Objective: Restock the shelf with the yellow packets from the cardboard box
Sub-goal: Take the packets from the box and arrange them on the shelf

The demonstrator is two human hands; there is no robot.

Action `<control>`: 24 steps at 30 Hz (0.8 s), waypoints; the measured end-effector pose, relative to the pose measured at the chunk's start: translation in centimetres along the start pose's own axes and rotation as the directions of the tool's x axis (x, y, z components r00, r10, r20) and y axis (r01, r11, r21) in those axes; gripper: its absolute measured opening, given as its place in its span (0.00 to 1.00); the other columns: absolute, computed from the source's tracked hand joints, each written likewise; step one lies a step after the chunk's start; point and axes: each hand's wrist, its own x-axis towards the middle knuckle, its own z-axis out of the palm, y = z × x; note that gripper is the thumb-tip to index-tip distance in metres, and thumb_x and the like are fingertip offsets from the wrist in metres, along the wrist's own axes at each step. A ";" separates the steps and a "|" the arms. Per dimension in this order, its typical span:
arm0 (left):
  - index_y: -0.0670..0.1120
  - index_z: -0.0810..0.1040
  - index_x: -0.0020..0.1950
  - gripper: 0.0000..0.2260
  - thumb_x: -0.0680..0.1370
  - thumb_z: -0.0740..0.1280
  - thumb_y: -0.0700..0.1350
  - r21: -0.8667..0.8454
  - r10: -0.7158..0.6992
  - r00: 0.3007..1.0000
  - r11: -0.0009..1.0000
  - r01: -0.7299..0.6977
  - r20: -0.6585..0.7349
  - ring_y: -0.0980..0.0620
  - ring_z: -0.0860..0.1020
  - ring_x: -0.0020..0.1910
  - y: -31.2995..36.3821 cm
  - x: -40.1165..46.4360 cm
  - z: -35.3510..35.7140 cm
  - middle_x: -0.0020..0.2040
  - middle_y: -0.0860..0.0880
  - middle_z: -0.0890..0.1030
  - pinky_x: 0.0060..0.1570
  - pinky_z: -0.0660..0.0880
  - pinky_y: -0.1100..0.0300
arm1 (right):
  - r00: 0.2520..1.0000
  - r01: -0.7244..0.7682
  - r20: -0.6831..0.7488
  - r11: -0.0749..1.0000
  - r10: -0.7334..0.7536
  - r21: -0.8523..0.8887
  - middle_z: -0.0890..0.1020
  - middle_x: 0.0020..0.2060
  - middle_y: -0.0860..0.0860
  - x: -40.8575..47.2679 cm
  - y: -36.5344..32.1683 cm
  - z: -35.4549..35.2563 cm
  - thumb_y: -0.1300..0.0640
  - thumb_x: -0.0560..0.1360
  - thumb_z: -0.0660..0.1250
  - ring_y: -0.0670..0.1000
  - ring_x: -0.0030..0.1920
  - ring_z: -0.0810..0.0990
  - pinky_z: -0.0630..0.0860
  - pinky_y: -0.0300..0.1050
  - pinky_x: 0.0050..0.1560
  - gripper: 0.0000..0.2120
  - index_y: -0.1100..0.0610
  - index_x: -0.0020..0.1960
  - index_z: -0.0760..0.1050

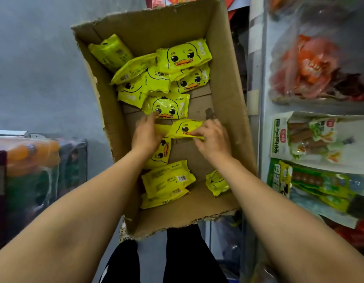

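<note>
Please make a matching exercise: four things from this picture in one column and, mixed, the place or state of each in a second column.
1. right hand
2. left hand
3. cardboard box
4. barcode-side packet

A. open-topped, holds yellow packets
B. pinches a duck-face packet
C. face down, near end of box
D. reaches over packets, fingertip on a duck face

Pairs: 1-B, 2-D, 3-A, 4-C

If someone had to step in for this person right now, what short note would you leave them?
Right hand: fingers pinch one yellow duck packet, lifted slightly in the cardboard box.
Left hand: fingers reach over packets at the box's middle, touching another duck packet; grip unclear.
Other yellow packets lie scattered in the box, most at the far end.
Done: none seen shelved.
Left: carry the packets to the shelf on the right until the box is empty.
</note>
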 end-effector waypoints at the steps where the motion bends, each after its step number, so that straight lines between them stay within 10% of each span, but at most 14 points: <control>1: 0.46 0.64 0.74 0.32 0.73 0.74 0.47 -0.020 -0.046 0.999 0.999 0.046 -0.028 0.40 0.66 0.69 0.2 0.2 -0.1 0.70 0.41 0.69 0.67 0.65 0.48 | 0.999 0.006 0.043 1.000 -0.006 -0.020 0.80 0.44 0.52 -0.3 -0.1 0.1 0.54 0.67 0.78 0.57 0.51 0.76 0.75 0.50 0.52 0.07 0.52 0.45 0.85; 14: 0.39 0.65 0.71 0.33 0.73 0.74 0.53 -0.082 -0.472 0.872 0.871 0.484 0.128 0.37 0.70 0.67 -2.7 -2.7 3.4 0.67 0.37 0.72 0.62 0.69 0.48 | 0.908 -0.373 0.230 0.926 0.349 0.067 0.66 0.75 0.54 3.1 3.1 2.9 0.48 0.73 0.73 0.57 0.74 0.64 0.65 0.52 0.70 0.37 0.51 0.78 0.60; 24: 0.40 0.80 0.56 0.19 0.71 0.77 0.48 -0.104 -0.523 0.838 0.835 0.540 0.156 0.40 0.77 0.57 -2.0 -2.2 3.5 0.57 0.40 0.80 0.50 0.74 0.54 | 0.850 -0.491 0.278 0.864 0.448 0.109 0.78 0.57 0.59 1.9 2.1 5.0 0.48 0.67 0.79 0.58 0.60 0.75 0.70 0.45 0.54 0.25 0.59 0.59 0.78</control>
